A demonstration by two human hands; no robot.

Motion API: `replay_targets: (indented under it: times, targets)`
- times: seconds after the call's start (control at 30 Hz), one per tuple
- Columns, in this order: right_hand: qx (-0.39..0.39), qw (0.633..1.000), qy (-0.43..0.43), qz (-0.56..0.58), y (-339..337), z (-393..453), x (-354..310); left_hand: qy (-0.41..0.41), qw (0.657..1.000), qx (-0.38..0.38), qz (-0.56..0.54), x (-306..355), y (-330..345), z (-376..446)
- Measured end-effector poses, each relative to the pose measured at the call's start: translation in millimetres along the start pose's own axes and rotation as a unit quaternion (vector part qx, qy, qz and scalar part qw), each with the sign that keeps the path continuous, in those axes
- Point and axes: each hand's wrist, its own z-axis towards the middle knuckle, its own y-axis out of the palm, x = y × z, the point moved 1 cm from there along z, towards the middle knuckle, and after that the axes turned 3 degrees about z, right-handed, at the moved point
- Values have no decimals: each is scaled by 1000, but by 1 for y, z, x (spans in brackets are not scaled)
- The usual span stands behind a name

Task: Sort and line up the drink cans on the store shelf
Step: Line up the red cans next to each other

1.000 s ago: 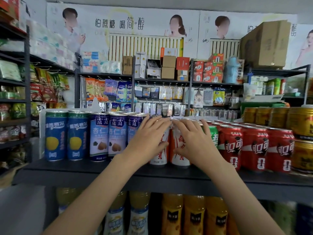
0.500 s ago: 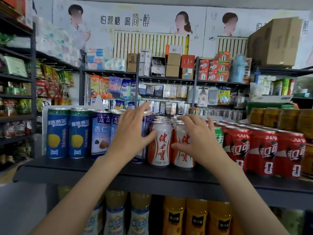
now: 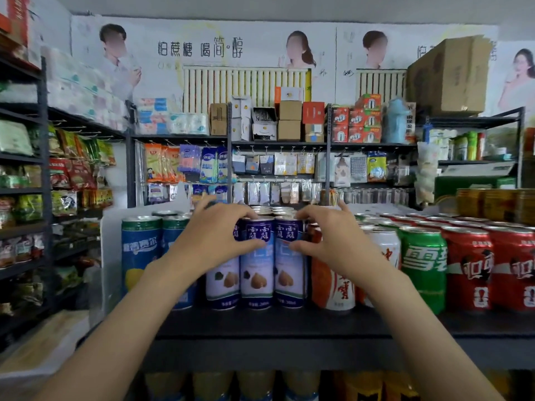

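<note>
- The three tall almond-drink cans [image 3: 257, 263] stand upright at the front edge of the dark shelf [image 3: 272, 328], touching each other side by side, labels facing out.
- The left hand [image 3: 215, 241] wraps the left end of the trio: its fingers [image 3: 231, 211] curl over the rims and its thumb presses the front of the middle can.
- The right hand [image 3: 330, 241] mirrors it on the right end, fingers arched over the tops and thumb on the front of the right-hand can; both hands hold the group between them, neither spread flat.
- To the left stand the blue lemon-drink cans [image 3: 142, 253], partly hidden by the left forearm; to the right are the orange-and-white cans [image 3: 333, 285], then a green can [image 3: 424, 264] and the red cola cans [image 3: 489, 267].
- The step in hand looks like squaring up the trio as one block.
- To do it well, squeeze evenly from both ends so no can pops forward, and keep pressure low on the bodies rather than at the rims, since tall slim cans tip easily.
- Slide, don't lift, until the fronts sit flush with the neighbours.
- Whether a gap remains between the trio and the orange-and-white cans cannot be told; the right hand covers it.
</note>
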Motion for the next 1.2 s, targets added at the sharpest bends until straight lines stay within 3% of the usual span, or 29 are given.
replay_targets:
  times: [0.3,0.6,0.93,1.07,1.2]
  targets:
    - [51,996,71,-15,6,1,-14,31,998,-2,-63,-12,6,7]
    - [12,987,96,127,-3,6,-6,20,997,74,-32,-6,17,-1]
    - [-25,980,81,179,-9,9,4,7,997,72,-32,-4,18,1]
    - [-6,992,42,117,-12,7,-3,-52,988,142,-13,-25,3,-11]
    - [18,1000,5,25,-5,9,-28,-60,994,78,51,-42,-6,-21]
